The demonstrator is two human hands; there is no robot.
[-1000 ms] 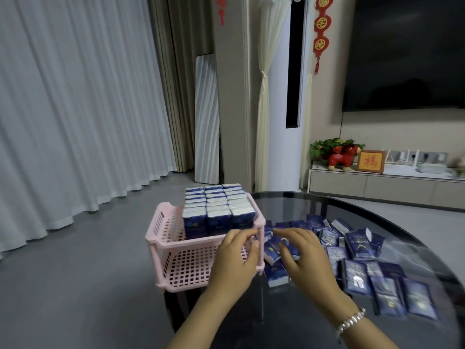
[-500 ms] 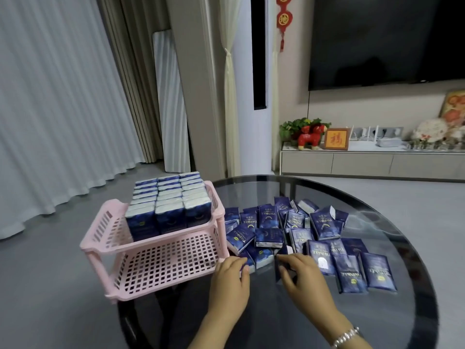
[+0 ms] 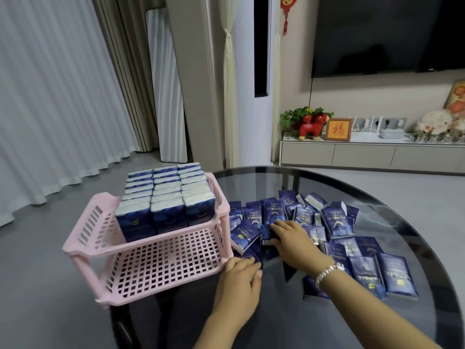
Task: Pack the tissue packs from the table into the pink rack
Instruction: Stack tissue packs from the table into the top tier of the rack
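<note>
Three rows of tissue packs [image 3: 166,197] in pink rack's [image 3: 83,244] upper tier.

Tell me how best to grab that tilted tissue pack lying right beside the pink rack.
Pinch the tilted tissue pack across its two long edges, coming from above. It leans on neighbouring packs with its broad printed face up, so the narrow sides are probably easiest to reach. The pink rack blocks the left, so approach from the right, where the right hand is.
</note>
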